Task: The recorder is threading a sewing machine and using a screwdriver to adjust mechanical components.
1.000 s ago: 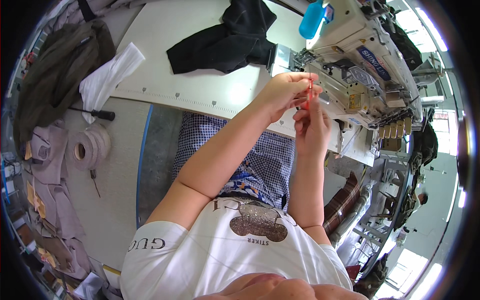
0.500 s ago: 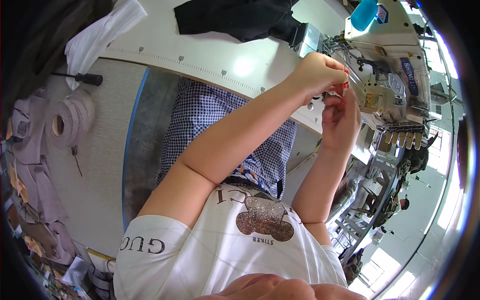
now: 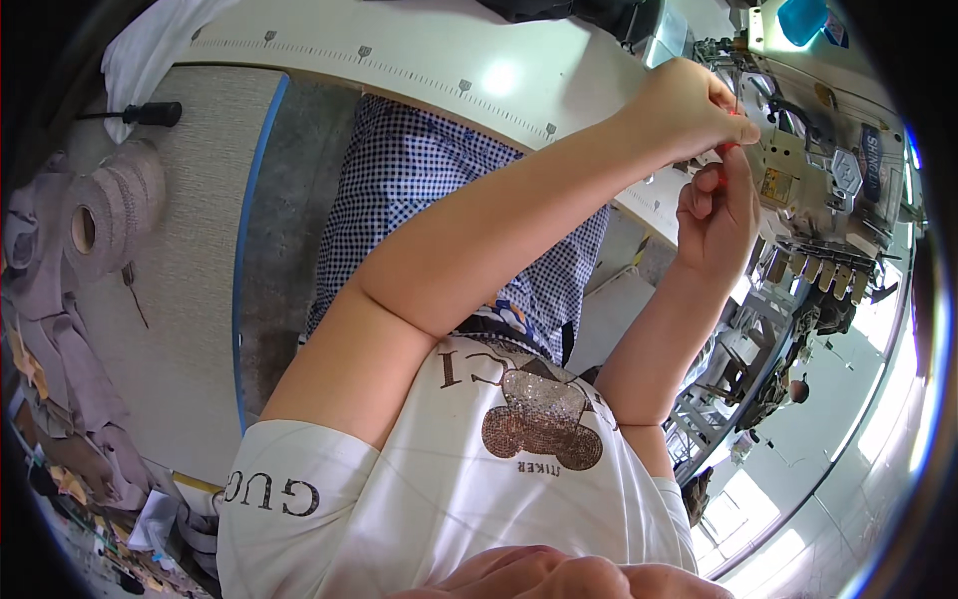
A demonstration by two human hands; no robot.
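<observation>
My left hand [image 3: 696, 112] is closed, fingers pinched together, in front of the sewing machine [image 3: 798, 150] at the upper right. Just below it my right hand [image 3: 720, 208] is raised, its fingers curled and its fingertips up against those of the left. Small bits of red show between the fingertips of both hands; what they belong to is too small to make out. The machine's needle area is partly hidden behind the left hand. Beneath the hands runs the front edge of the white sewing table [image 3: 419, 65], marked with a ruler scale.
A blue object [image 3: 801, 20] sits atop the machine. Dark fabric [image 3: 539, 8] lies at the table's back. To the left, a grey surface [image 3: 185, 299] holds a tape roll [image 3: 110, 215], a black-handled screwdriver [image 3: 155, 114], white cloth [image 3: 150, 50] and mauve fabric [image 3: 75, 369].
Both hands now appear farther up and right, with the fingertips closer together. The whole view has shifted, so the table and machine sit higher in it.
</observation>
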